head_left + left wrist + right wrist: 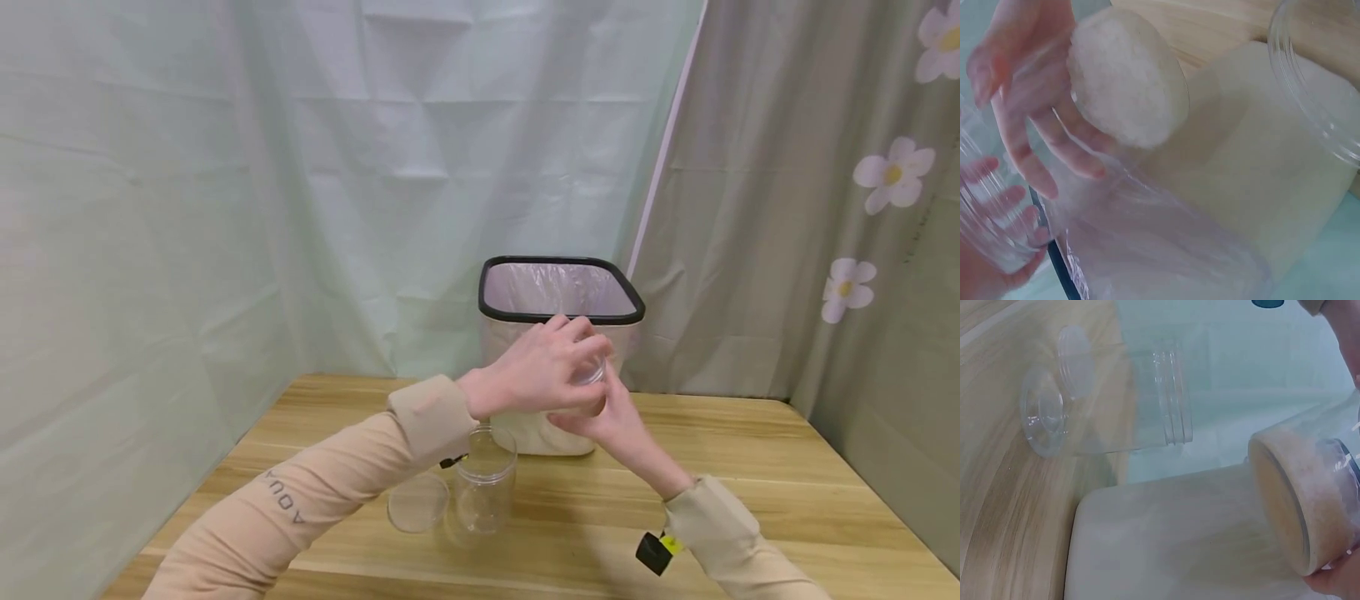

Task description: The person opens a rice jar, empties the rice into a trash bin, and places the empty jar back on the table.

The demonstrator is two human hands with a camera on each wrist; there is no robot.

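Note:
A clear plastic jar [590, 372] with a pale, crumbly content at its base is held tilted in front of the bin. My left hand [538, 365] grips its ridged top end from above, fingers curled over it. My right hand [618, 423] holds the jar's body from the right and below, thumb toward the left. In the right wrist view the jar's base [1282, 503] faces the camera. Whether the ridged top is a lid or the bare rim, I cannot tell. A second clear jar [486, 492] stands on the table, with a round clear lid [417, 502] lying beside it.
Behind my hands stands a cream bin [540, 435] with a black rim [487, 312] and a thin plastic liner [555, 287]. It sits on a wooden table [720, 475]. Pale curtains [420, 183] hang behind and at both sides.

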